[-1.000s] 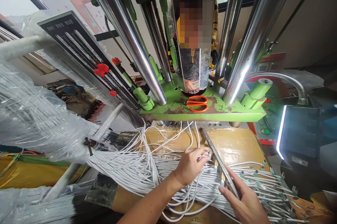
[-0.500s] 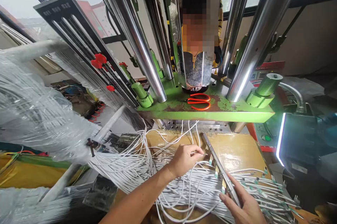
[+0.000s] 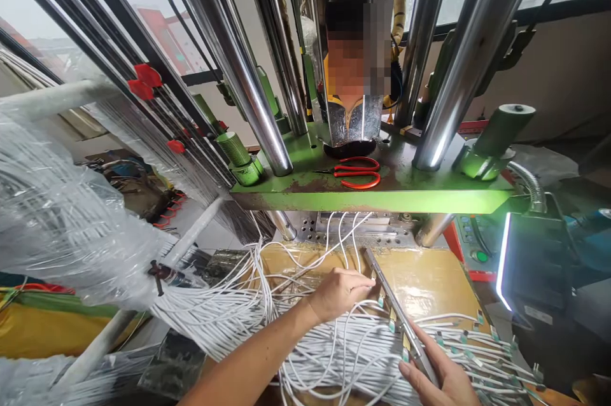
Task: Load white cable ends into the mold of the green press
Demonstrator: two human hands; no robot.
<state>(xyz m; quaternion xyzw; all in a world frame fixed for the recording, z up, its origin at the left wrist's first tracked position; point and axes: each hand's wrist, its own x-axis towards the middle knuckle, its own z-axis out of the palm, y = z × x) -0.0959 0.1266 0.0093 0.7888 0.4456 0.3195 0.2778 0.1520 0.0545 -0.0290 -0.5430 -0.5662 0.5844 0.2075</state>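
Note:
My right hand (image 3: 443, 371) grips the lower end of a narrow metal bar (image 3: 394, 301), thumb on its near side. The bar slants up and left over a heap of white cables (image 3: 329, 355). Several small connectors (image 3: 392, 324) with green and brass-coloured parts sit along its left edge. Near the bar's upper end, my left hand (image 3: 338, 294) has thumb and fingertips pinched together at that edge. A tiny pale piece shows at those fingertips, too small to name. More cable ends with green connectors (image 3: 465, 339) lie right of the bar.
Beyond the hands stands a press with a green plate (image 3: 305, 200) and steel columns (image 3: 238, 75). Red-handled scissors (image 3: 358, 184) lie on the plate. Plastic-wrapped cables (image 3: 71, 202) hang at left over a rail. A lit lamp strip (image 3: 503, 266) stands at right. A brown board (image 3: 429, 279) lies underneath.
My left fingertips have moved slightly right, closer against the bar's edge. My right hand keeps its grip on the bar. The camera view has shifted a little.

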